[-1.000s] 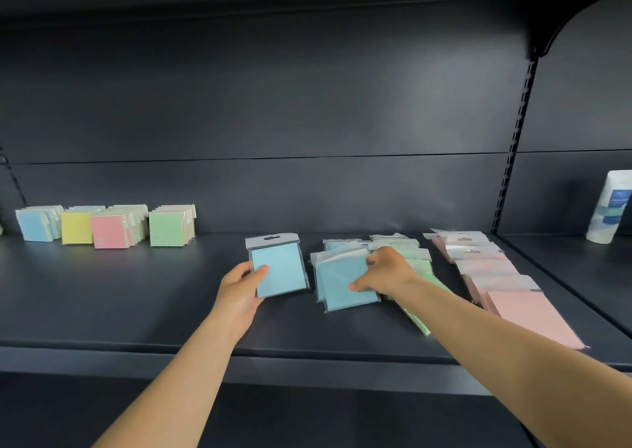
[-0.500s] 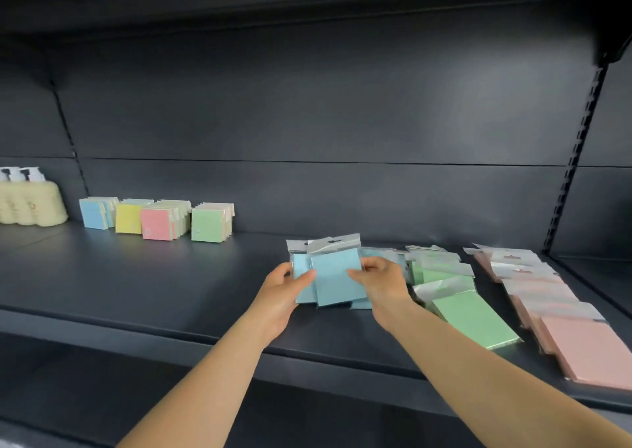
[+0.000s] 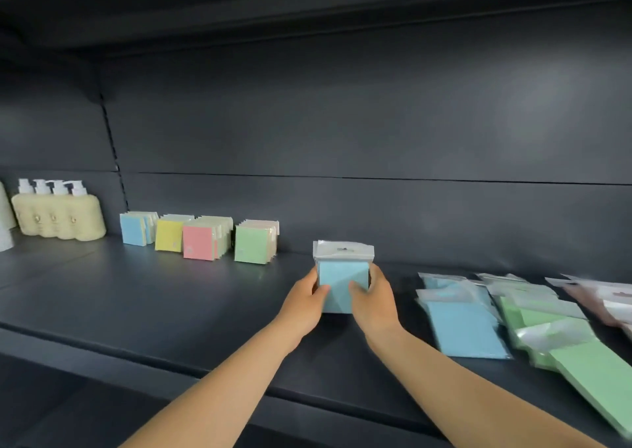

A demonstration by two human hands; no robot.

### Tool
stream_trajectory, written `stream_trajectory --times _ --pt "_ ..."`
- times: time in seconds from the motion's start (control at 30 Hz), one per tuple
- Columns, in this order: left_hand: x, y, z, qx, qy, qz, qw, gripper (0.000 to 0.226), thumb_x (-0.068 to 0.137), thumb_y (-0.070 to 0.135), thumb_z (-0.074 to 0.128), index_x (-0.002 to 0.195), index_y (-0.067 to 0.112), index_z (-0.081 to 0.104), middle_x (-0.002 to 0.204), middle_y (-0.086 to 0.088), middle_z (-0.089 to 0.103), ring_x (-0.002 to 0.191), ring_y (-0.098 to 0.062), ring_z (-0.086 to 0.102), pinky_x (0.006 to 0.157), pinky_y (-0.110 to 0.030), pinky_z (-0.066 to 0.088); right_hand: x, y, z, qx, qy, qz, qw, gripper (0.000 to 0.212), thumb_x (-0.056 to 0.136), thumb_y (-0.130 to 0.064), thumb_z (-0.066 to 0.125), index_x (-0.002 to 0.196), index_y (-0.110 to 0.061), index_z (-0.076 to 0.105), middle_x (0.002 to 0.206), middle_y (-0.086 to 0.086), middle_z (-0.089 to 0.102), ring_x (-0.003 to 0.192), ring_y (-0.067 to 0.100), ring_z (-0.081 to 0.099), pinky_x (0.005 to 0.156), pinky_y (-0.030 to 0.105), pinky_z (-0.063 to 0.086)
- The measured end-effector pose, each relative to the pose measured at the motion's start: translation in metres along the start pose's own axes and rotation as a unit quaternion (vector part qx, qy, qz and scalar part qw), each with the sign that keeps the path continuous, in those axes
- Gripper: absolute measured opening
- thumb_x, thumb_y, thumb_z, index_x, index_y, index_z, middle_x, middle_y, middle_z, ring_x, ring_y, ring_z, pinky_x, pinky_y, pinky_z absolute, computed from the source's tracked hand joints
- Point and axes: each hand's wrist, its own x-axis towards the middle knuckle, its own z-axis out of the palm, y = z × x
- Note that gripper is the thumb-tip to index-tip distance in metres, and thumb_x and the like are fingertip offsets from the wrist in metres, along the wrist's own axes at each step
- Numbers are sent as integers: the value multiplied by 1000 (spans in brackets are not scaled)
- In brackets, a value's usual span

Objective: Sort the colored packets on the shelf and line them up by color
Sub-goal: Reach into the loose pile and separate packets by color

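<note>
Both hands are clasping one upright blue stack (image 3: 343, 278) between them: the left hand (image 3: 305, 307) is curling round its left edge with the thumb across the front, and the right hand (image 3: 372, 305) is mirroring it on the right edge, thumb on the face, so each grip is pinching the stack from its own side. Holding it squeezed from both sides is likely keeping the slippery sleeves squared up, clear header tabs on top, so they can stand as a block; the bottom edge is sitting on or just above the shelf (image 3: 143, 314), and which of the two I cannot tell. Just to the right, more blue packets (image 3: 460, 324) are lying flat and overlapping, with green packets (image 3: 561, 338) beside them and pink packets (image 3: 602, 299) at the frame edge, each colour fanned in its own loose column, which suggests they are waiting their turn to be gathered. Farther back and to the left, small pads (image 3: 200, 239) are standing on edge in a row, blue, yellow, pink and green, probably the pattern being copied. Beyond them, in the next bay, cream pump bottles (image 3: 58, 217) are standing against the back panel.
</note>
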Motion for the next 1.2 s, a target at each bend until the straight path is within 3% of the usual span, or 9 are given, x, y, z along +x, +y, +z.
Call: stream_trajectory --times 0.07,0.13,0.33,0.53,0.67,1.0,1.2 --pt "14 -12 -13 18 9 2 1000 39 96 9 39 125 29 53 113 11 63 103 -7 57 76 -14 42 9 7 18 -14 9 -4 1000 32 92 -2 45 120 -18 48 99 -6 58 86 6 56 62 13 41" --pt "32 -21 -26 -2 18 14 1000 36 94 7 43 120 28 58 106 10 65 98 -7 59 73 -12 43 25 10 34 -10 21 -7 1000 31 92 -2 47 116 -21 48 96 -9 58 85 2 56 61 12 41" --pt "104 -43 -49 -52 65 45 995 41 86 0 44 106 31 63 99 3 70 95 -18 63 84 -31 50 76 13 81 -2 87 -35 996 27 90 -4 55 110 -21 55 100 -9 65 91 4 61 70 12 45" --pt "153 -77 -51 -107 97 6 989 42 84 -2 42 110 21 65 102 0 68 94 -19 62 80 -30 48 118 27 104 -111 92 -40 989 20 89 -11 59 107 -18 61 94 -8 67 86 6 63 63 9 43" --pt "168 -83 -47 -62 114 8 991 41 85 -1 42 117 15 62 104 -6 64 96 -23 59 80 -29 45 130 30 108 -144 111 -41 982 25 90 -12 59 115 -15 59 97 -6 65 87 8 61 64 8 43" --pt "186 -87 -46 -71 126 -6 989 40 85 5 48 121 15 64 109 -4 67 103 -24 61 94 -38 48 146 35 106 -107 130 -20 986 21 85 -18 68 103 -14 59 96 -3 67 90 12 65 67 16 48" --pt "188 -84 -48 -94 149 1 984 39 83 -1 46 113 14 67 102 -2 70 88 -19 61 74 -22 42 153 34 106 -100 114 -28 988 20 83 -18 71 98 -17 58 89 -8 65 83 7 64 65 15 47"
